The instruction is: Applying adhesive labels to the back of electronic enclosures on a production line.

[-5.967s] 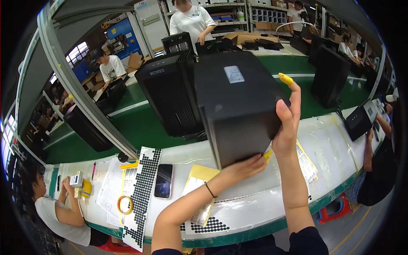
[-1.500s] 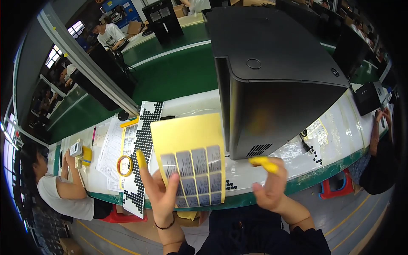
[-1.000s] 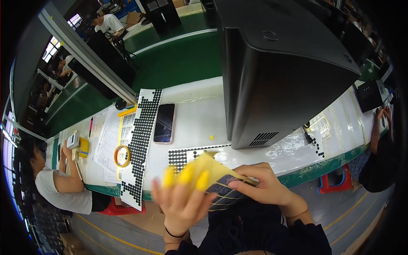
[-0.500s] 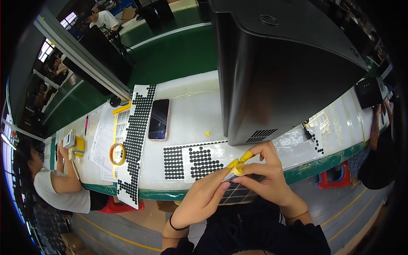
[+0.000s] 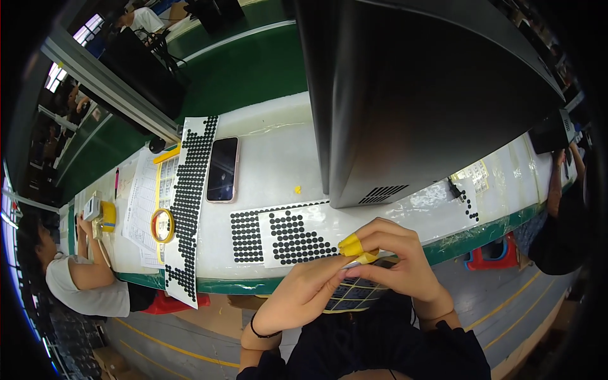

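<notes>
Black computer case (image 5: 430, 95), white bench (image 5: 272, 158), green belt (image 5: 253, 69), black-dotted sheets (image 5: 285, 234), yellow finger covers (image 5: 352, 246).

A: What's held?
B: Sticker sheet (image 5: 354, 292), lower centre of frame, pale backing with a grid of dark grey rectangular labels. Tilted, held off the bench edge, mostly hidden behind the fingers.
A: Anything else on it?
B: Yellow finger cots (image 5: 352, 244) sit just above its top edge, touching it. Whether a label is lifted, can't tell.
</notes>
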The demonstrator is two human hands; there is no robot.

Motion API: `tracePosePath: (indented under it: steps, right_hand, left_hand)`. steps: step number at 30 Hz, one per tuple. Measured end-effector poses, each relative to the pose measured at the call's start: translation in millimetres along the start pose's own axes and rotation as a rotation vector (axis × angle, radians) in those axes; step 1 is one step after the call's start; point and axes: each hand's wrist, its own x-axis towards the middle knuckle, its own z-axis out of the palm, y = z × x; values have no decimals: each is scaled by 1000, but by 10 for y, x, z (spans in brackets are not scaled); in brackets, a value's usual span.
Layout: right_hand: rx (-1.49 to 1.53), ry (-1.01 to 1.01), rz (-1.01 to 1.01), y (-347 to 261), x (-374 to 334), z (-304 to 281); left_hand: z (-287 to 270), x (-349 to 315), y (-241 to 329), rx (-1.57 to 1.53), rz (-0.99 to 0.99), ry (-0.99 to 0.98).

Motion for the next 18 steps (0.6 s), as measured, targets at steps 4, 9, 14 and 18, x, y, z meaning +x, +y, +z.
tracePosePath:
  steps: [4, 9, 14, 18]
  right_hand:
    - [7, 59, -47, 52, -17, -39]
    - [64, 126, -10, 92, -42, -67]
    - [122, 143, 38, 81, -51, -81]
    - [117, 153, 64, 118, -91, -97]
  left_hand:
    - [-7, 65, 104, 109, -108, -15]
    - [56, 2, -34, 122, 6, 102]
    - [18, -11, 6, 5, -165, -10]
    - [34, 6, -32, -118, -157, -37]
